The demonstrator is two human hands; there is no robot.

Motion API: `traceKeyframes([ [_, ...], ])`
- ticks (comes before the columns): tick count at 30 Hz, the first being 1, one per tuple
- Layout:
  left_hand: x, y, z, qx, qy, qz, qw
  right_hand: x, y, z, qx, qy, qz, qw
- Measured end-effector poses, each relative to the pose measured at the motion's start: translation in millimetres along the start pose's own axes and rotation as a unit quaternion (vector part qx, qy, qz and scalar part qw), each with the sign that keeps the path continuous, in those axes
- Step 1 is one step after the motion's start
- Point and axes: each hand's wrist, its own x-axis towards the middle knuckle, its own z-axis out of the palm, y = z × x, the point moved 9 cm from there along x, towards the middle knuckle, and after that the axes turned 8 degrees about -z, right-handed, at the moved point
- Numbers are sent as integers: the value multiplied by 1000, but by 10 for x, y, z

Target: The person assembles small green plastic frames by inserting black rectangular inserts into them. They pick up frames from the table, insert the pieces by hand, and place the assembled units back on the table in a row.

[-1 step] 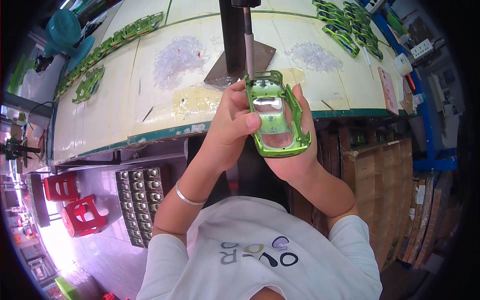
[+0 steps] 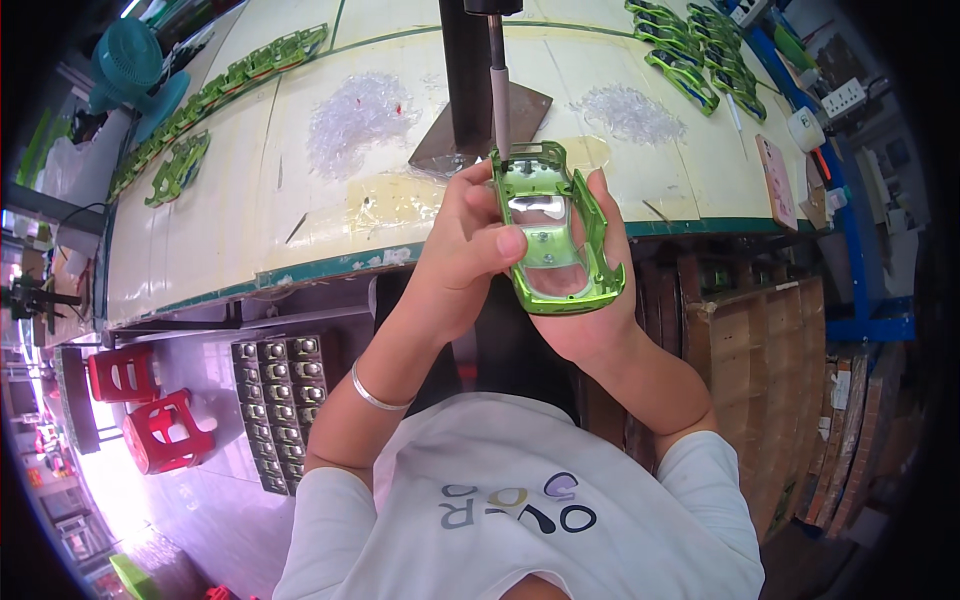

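Between my two hands is a shiny green toy car body shell [image 2: 545,244], its hollow inner side facing up, with clear window plastic inside. My left hand [image 2: 466,250] grips its left edge, the thumb lying on the rim. My right hand [image 2: 597,300] wraps its right side and near end from beneath; most of those fingers are hidden under the shell. A vertical rod tool with a pale sleeve [image 2: 501,105] comes down from above, and its dark tip meets the shell's far left corner. Behind it stands a dark post [image 2: 466,80] on a flat brown base plate [image 2: 440,140].
Piles of small clear plastic pieces [image 2: 362,118] [image 2: 632,114] lie on the cream worktable [image 2: 230,215]. More green shells [image 2: 180,168] line its left, others [image 2: 680,80] the far right. A pink phone [image 2: 775,180] rests at the right edge. Red stools [image 2: 170,432] and a compartment tray [image 2: 280,400] stand below left.
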Motion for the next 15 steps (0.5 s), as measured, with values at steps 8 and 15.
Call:
traceKeyframes([
  [8,35,-67,-4,45,-19,-4,999,7,-52,-183,-57,60,-16,996],
  [15,24,-117,-15,28,-39,12,999,98,-47,-324,-53,57,-31,996],
])
